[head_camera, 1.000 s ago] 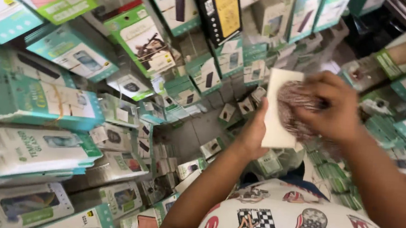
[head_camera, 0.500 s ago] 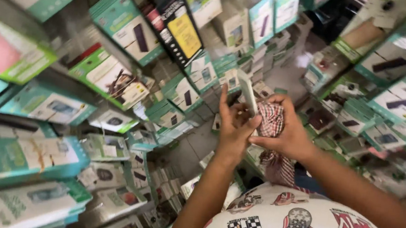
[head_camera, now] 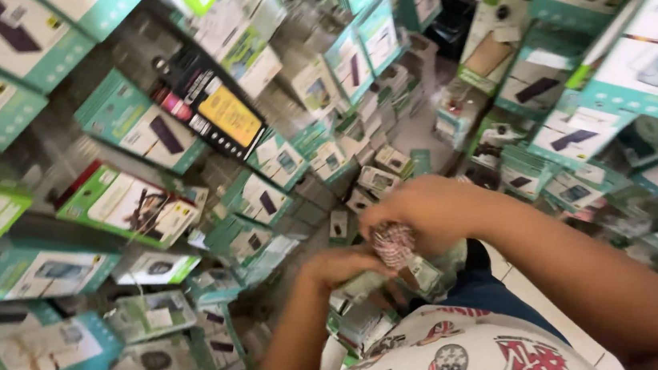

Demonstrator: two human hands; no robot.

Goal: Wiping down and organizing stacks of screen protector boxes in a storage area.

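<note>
- Right hand [head_camera: 423, 210]: we close it on a red-and-white patterned cloth [head_camera: 393, 243], bunched just below the knuckles
- Left hand [head_camera: 345, 265]: at 7 o'clock of the cloth, grip unclear
- Advice: we judge a firm pinch keeps it off the boxed packs [head_camera: 134, 202] at 9 o'clock

I see R hand [head_camera: 423, 210] gripping a patterned cloth [head_camera: 393, 243], L hand [head_camera: 345, 267] just below, boxed goods [head_camera: 142, 123] w/ teal edges all around.

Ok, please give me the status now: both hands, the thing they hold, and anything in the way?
Right hand closed on a checked cloth. Left hand just below, what it grips unclear. Boxed goods on racks crowd close around; nothing between the hands.
</note>
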